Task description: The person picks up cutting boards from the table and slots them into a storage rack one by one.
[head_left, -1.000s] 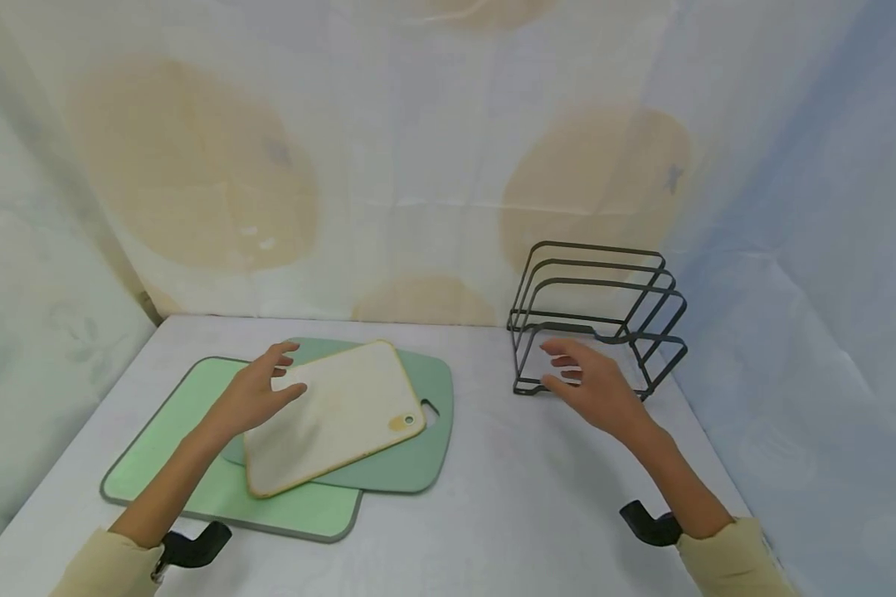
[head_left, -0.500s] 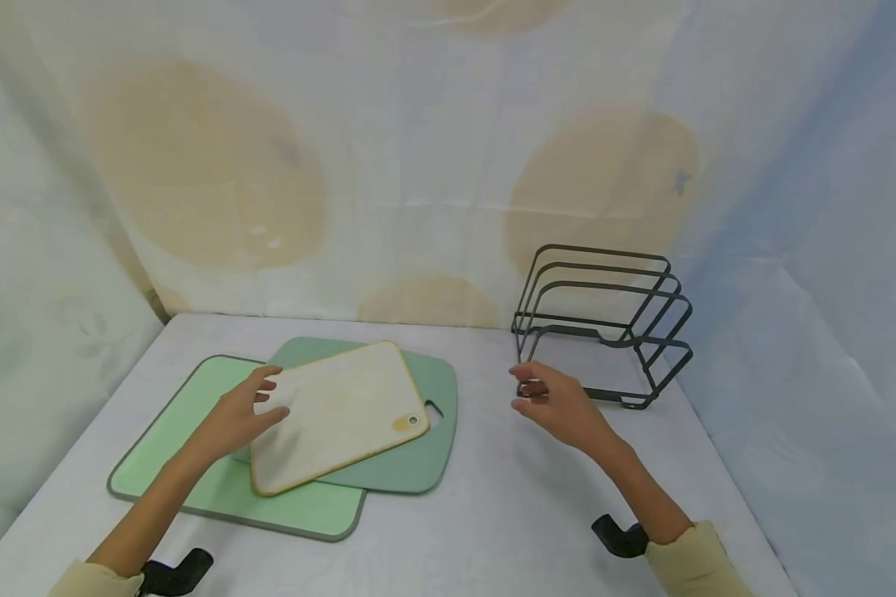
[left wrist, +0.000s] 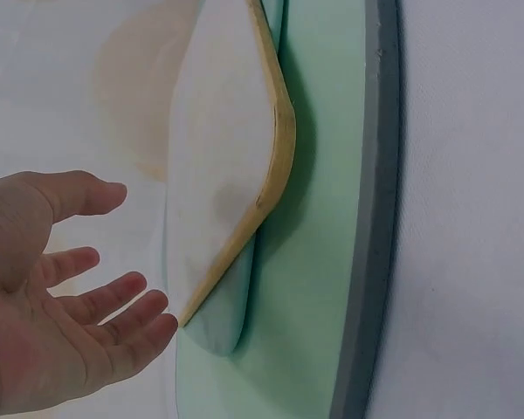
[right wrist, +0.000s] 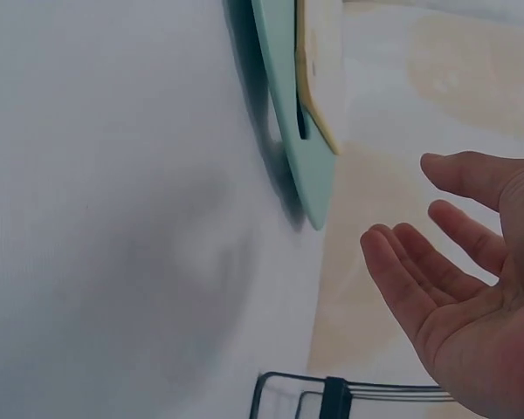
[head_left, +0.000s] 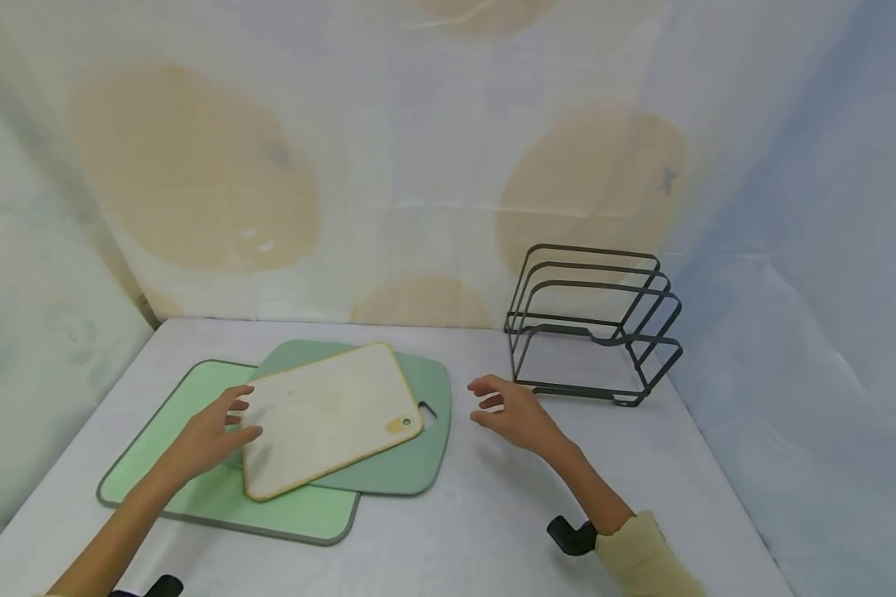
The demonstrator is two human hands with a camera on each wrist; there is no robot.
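Cutting boards lie stacked on our surface [head_left: 493,514]: the white cutting board [head_left: 328,419] on top of a dark green board [head_left: 418,464] and a light green board [head_left: 194,497]. Our left hand [head_left: 209,435], fingers spread, sits at the white board's left edge, and our right hand [head_left: 511,410], open and empty, hovers just right of the stack. Nothing is lifted yet, and the wire rack [head_left: 593,327] stands empty, well apart.
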